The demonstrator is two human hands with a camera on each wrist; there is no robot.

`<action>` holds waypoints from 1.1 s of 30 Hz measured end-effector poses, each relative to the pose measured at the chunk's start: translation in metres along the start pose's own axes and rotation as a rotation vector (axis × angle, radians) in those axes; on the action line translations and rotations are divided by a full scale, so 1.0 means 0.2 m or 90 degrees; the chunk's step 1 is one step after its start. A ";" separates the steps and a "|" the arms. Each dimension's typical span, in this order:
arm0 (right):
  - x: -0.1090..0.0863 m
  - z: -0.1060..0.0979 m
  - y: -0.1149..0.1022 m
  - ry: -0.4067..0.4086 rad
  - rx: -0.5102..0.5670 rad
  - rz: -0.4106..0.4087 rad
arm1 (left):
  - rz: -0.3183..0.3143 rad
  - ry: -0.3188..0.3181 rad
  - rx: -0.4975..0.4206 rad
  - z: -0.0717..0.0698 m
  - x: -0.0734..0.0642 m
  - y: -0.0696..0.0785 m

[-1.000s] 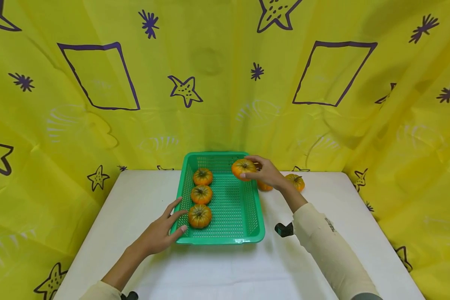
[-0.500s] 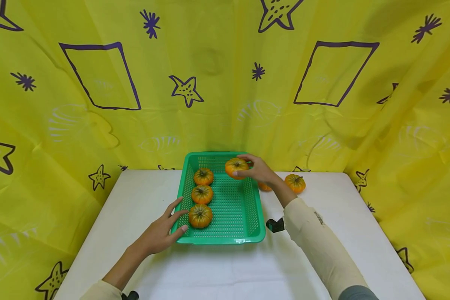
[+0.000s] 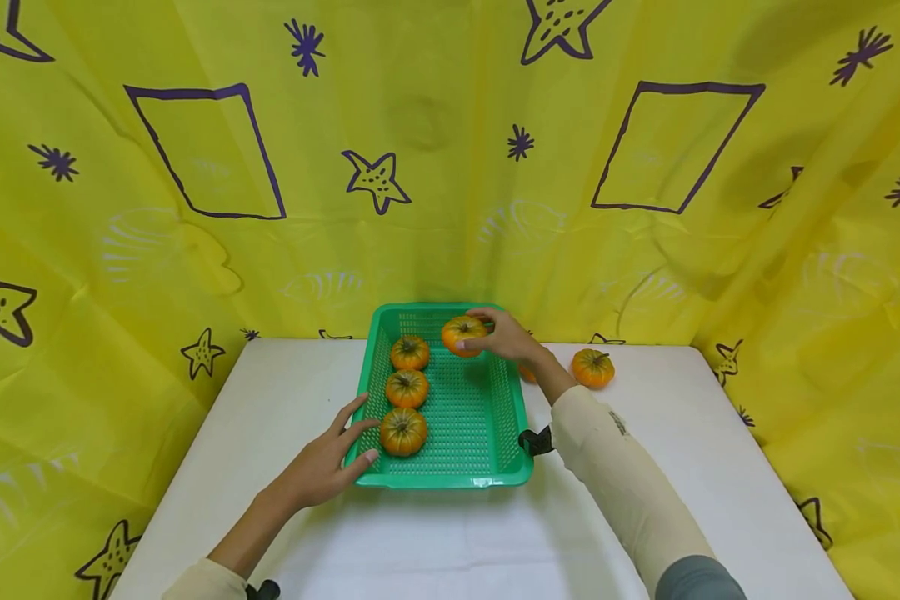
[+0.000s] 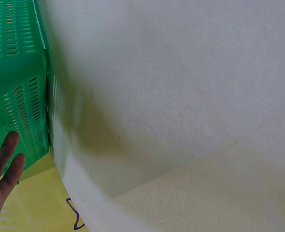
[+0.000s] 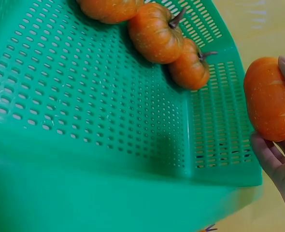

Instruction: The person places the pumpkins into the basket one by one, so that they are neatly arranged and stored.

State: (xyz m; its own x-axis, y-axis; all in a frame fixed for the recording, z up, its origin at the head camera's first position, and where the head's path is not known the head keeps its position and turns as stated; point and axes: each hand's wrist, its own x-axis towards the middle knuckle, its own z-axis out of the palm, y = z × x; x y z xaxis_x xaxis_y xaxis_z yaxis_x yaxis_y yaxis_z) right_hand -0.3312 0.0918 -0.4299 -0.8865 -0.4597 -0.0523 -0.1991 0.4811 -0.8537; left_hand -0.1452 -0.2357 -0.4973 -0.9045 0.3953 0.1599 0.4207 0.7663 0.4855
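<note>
By the fingers and thumb of the right hand (image 3: 501, 335), a pumpkin (image 3: 459, 337) is clamped at its side, above the far right part of a green basket (image 3: 457, 481). In the right wrist view its smooth orange skin is shown, flecked with pale specks and streaks; in the head view its ribbed top is seen, greenish around the stem. The fingers of the left hand (image 3: 318, 468) are spread apart at the basket's left rim; whether it is touched cannot be told. By the left wrist view, the slots of the basket's wall are shown close up.

Inside the basket, three more pumpkins (image 3: 407, 389) are lined up along the left wall; curved brown stems are made plainer in the right wrist view. On the white table (image 3: 285, 392), to the basket's right, one pumpkin (image 3: 527, 374) is mostly hidden, while another (image 3: 592, 368) is fully seen. A patterned yellow curtain (image 3: 450, 108) is hung behind.
</note>
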 end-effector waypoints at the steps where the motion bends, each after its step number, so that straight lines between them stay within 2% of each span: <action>1: 0.01 0.00 0.00 0.000 -0.004 0.001 | 0.000 0.000 -0.001 0.00 0.00 0.00; 9: 0.05 0.05 0.02 0.000 0.026 0.043 | -0.001 -0.007 -0.002 0.00 0.00 0.00; 15: 0.08 0.09 0.03 0.010 -0.012 0.023 | 0.001 -0.005 -0.008 -0.01 0.00 0.00; 33: 0.16 0.19 0.08 0.011 -0.037 0.075 | -0.005 -0.012 -0.018 -0.01 0.00 -0.01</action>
State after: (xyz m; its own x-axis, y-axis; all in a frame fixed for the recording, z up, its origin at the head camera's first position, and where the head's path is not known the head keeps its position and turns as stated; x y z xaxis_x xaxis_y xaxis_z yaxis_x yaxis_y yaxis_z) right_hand -0.3475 0.0561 -0.4650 -0.9123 -0.3844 -0.1413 -0.1161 0.5738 -0.8107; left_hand -0.1464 -0.2373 -0.4969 -0.9061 0.3992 0.1400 0.4114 0.7545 0.5113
